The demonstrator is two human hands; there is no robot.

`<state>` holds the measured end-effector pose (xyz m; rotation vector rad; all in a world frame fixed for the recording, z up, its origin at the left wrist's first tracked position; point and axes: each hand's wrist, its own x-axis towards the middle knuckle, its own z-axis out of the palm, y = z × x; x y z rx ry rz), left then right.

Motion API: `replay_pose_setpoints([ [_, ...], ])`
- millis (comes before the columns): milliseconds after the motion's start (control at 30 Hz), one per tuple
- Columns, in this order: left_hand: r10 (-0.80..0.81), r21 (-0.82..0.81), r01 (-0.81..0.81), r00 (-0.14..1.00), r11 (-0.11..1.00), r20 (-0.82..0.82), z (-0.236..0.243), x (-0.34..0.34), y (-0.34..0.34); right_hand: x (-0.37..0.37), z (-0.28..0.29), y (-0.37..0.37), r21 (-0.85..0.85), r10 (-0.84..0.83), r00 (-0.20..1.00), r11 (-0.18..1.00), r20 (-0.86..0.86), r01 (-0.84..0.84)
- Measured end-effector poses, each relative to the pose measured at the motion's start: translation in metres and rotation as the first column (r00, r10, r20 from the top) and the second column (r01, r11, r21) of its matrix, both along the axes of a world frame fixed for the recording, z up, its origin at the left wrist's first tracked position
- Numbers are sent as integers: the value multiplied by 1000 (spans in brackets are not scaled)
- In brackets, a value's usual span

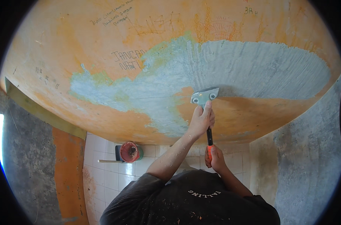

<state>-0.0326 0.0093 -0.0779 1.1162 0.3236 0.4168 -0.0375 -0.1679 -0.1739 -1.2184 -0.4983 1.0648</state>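
A long-handled scraper [204,96] with a wide metal head, two round screws and a black and orange handle lies against the wall [148,123] in front of me. My left hand [201,119] is wrapped round the upper shaft just below the head. Lower down, my right hand [215,158] grips the orange end of the handle. The head touches the border between a bare grey-blue patch [253,69] and the orange paint. Bits of pale debris cling to my left forearm.
On the white tiled floor [110,176] at the lower left stands a reddish bucket [130,152] with residue inside. Beside it is a dark tool with a pale stick handle [109,161]. Grey side walls [24,150] rise on both sides. Scribbles mark the orange paint above.
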Motion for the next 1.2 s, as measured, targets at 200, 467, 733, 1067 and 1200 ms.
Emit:
replay_pose_setpoints([
  [200,10,53,-8,998,999,-56,-23,12,6,7,-27,8,5,-38,999,999,32,37],
  [467,100,141,-99,995,985,0,35,8,23,1,34,35,23,-61,992,998,106,59],
  [733,52,105,-51,999,993,-9,41,4,17,-9,43,25,-10,-53,996,998,69,54],
  [1067,52,87,-49,998,995,-37,53,8,19,-8,62,24,10,-26,999,1000,41,26],
  [1200,110,152,-116,993,982,48,101,3,31,0,97,47,82,-42,978,996,202,25],
])
